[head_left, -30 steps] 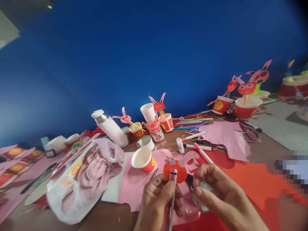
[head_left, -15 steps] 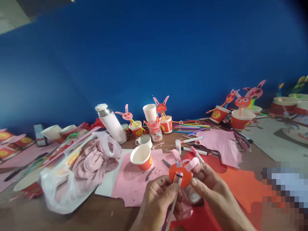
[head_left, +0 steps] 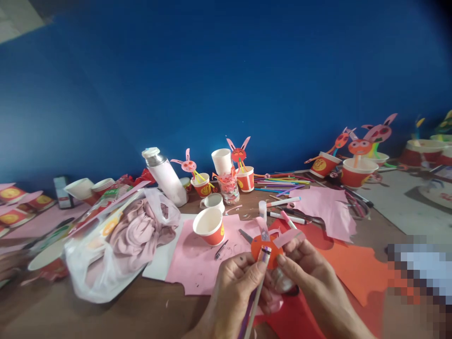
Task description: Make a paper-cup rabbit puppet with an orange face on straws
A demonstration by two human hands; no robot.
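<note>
In front of me is an orange paper disc [head_left: 277, 251] with two pink paper ears, a left ear [head_left: 262, 228] and a right ear [head_left: 286, 237]. My left hand [head_left: 235, 287] is closed round a pale stick [head_left: 259, 297] with a purple strip [head_left: 245, 320] beside it, the stick's dark-banded top lying over the disc. My right hand [head_left: 312, 273] pinches the disc's right side, thumb at its edge, fingers by the right ear. Behind the disc, scissors [head_left: 244, 235] show only in part.
A red paper cup [head_left: 208, 227] and a black pen [head_left: 221, 250] rest on pink paper [head_left: 192, 278]. Left of them lies a plastic bag [head_left: 88, 278]; behind stand a flask [head_left: 165, 179] and cups with rabbit figures. Markers [head_left: 282, 202] and red paper [head_left: 293, 313] lie near my hands.
The right ear now reaches out straighter to the right, with my right fingers closer to it. The view has shifted slightly, and part of a hand has appeared at the far left edge.
</note>
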